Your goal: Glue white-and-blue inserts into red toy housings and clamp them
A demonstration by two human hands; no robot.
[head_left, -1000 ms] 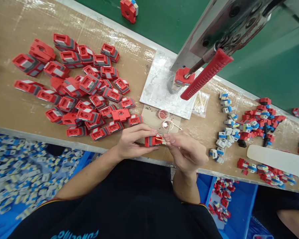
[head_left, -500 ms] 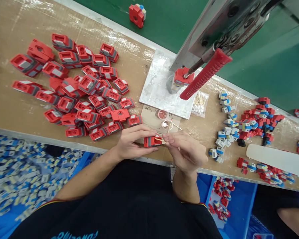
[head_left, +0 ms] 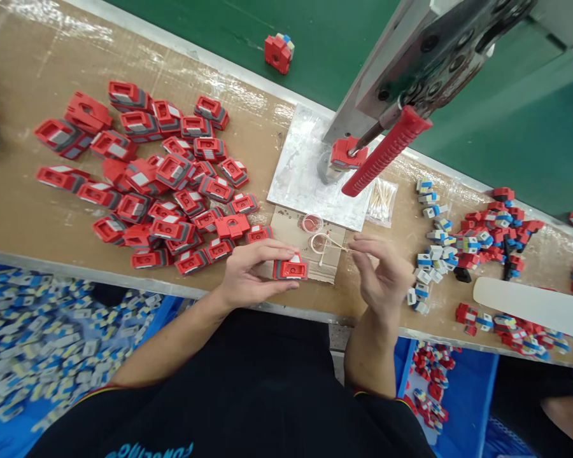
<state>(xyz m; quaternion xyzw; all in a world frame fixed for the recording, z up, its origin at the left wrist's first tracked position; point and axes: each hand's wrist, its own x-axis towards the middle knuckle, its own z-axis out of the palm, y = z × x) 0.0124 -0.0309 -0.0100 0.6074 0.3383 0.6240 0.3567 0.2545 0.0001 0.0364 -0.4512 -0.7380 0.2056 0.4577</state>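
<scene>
Between the thumb and fingers of my left hand (head_left: 246, 273) is a red and grey toy car part (head_left: 291, 270), its hollow side facing up. My right hand (head_left: 382, 270) pinches the end of a cotton swab (head_left: 338, 244), whose other end lies over a small round clear dish (head_left: 319, 234). A second cotton swab (head_left: 321, 257) leans at that dish's near edge. Just behind stands another small round dish (head_left: 312, 222) with a reddish content. Both dishes rest on a piece of cardboard (head_left: 332, 270).
Many similar red parts (head_left: 172, 168) cover the table's left side. A press with a red handle (head_left: 386, 152) stands behind on a metal plate (head_left: 286, 172). A bag of swabs (head_left: 382, 200) lies beside it. White-blue pieces (head_left: 437, 254) sit at right; blue bins (head_left: 167, 318) stand below.
My right hand has moved right, away from the red part, leaving one swab at the dish and taking hold of another. My left hand still holds the part.
</scene>
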